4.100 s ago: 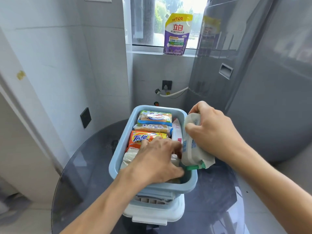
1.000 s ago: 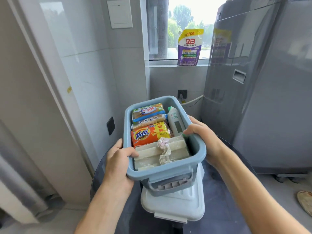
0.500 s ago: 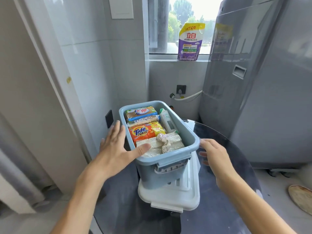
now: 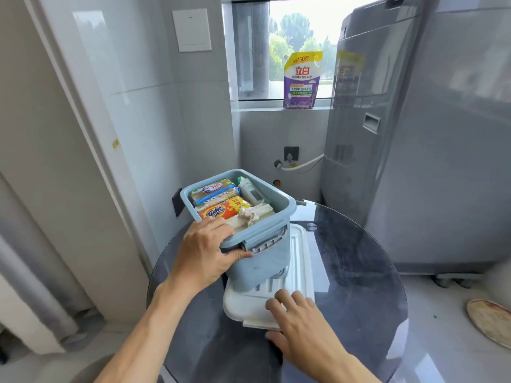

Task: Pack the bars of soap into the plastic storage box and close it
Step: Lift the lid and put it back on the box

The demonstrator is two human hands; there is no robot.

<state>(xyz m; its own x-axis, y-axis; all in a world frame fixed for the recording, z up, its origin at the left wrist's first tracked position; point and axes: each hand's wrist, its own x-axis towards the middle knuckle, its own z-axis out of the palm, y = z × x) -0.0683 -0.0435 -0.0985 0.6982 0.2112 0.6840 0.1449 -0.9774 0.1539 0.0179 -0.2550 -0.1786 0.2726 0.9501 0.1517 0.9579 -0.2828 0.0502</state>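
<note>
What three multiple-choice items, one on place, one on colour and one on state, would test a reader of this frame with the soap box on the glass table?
1. Where does the white lid lie?
A. On the windowsill
B. On the glass table, under the blue box
C. On the floor

2. What colour is the Tide soap bar wrapper?
A. Orange
B. Green
C. Black

3. In what state is the box?
A. Closed and latched
B. Empty
C. Open, with soap bars inside

Key:
1 B: the lid is flat on the table, the box sits partly on it, and the right hand takes hold of its near edge.
2 A: the wrapper beside the box's left wall is orange.
3 C: no lid covers the rim, packets show inside, and the left hand grips the near left corner.
</note>
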